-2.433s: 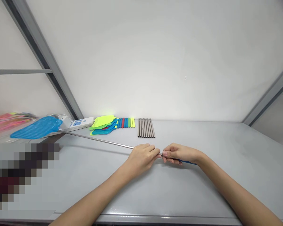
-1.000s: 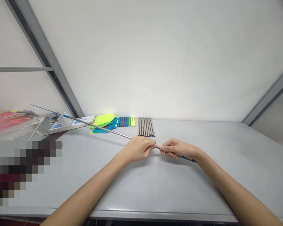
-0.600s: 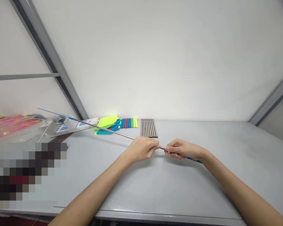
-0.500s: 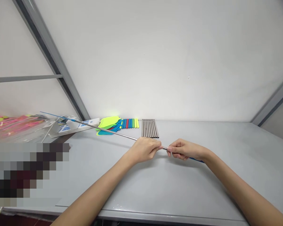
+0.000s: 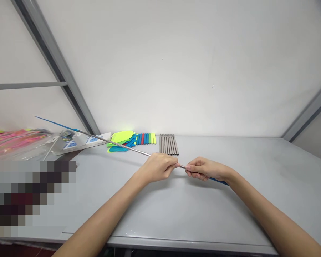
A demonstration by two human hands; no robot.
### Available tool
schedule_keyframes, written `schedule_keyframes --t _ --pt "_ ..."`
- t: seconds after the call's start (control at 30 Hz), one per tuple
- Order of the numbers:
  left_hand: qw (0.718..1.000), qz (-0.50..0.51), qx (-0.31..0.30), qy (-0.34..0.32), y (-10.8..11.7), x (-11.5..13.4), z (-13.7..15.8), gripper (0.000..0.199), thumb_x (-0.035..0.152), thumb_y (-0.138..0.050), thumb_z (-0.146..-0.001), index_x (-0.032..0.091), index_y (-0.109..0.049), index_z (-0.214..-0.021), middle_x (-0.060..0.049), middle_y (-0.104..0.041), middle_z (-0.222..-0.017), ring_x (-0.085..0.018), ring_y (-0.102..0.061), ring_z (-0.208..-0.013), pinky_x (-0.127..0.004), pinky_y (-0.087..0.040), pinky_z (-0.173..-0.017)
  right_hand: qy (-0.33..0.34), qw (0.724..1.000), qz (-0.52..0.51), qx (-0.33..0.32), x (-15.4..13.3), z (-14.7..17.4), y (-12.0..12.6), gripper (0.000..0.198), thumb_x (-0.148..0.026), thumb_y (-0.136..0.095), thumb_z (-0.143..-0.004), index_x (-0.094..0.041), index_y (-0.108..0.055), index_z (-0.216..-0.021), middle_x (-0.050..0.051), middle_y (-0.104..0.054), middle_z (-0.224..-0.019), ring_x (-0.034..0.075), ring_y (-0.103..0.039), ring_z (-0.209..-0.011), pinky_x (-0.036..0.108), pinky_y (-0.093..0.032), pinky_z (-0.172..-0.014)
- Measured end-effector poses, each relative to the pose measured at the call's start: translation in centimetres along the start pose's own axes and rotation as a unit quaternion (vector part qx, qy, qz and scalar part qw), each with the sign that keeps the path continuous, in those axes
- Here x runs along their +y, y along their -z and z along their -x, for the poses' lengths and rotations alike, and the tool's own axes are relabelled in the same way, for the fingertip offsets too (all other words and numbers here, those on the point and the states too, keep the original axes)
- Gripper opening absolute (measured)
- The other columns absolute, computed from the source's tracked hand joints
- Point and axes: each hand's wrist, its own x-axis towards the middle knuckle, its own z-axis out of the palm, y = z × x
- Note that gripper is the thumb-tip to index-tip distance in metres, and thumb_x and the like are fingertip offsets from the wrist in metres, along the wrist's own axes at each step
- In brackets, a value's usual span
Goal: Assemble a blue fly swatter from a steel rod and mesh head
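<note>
The person's left hand [image 5: 159,167] and right hand [image 5: 206,168] grip the swatter [image 5: 136,150], its blue head [image 5: 56,123] toward ten o'clock, face-on earlier, now edge-on. At nine, a clear bag [image 5: 33,151] holds pink pieces [image 5: 18,139].

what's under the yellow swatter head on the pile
Under the yellow head, edges of a green head and blue heads show, plus a bit of red. The silver rod passes in front; how many heads lie hidden beneath cannot be seen.

Head view, one: mounted above and behind the fingers [image 5: 172,161], facing forward and down; range near; table [image 5: 203,214] beneath, wall [image 5: 160,78] beyond, in frame.
</note>
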Motion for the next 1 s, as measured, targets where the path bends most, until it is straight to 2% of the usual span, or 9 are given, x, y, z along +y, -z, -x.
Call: schedule_keyframes --t 1.0 --pt "0.999 -0.009 -0.001 0.043 1.2 -0.2 1.5 0.029 0.029 -0.03 -0.085 0.018 -0.046 -0.062 0.004 -0.055 -0.059 -0.009 -0.047 -0.054 -0.023 -0.017 -0.046 0.012 1.0 0.011 -0.025 0.3 0.0 0.2 0.035 -0.047 -0.044 -0.076 -0.013 -0.048 -0.066 -0.004 -0.032 -0.054 0.004 -0.025 -0.045 0.019 -0.021 -0.04"
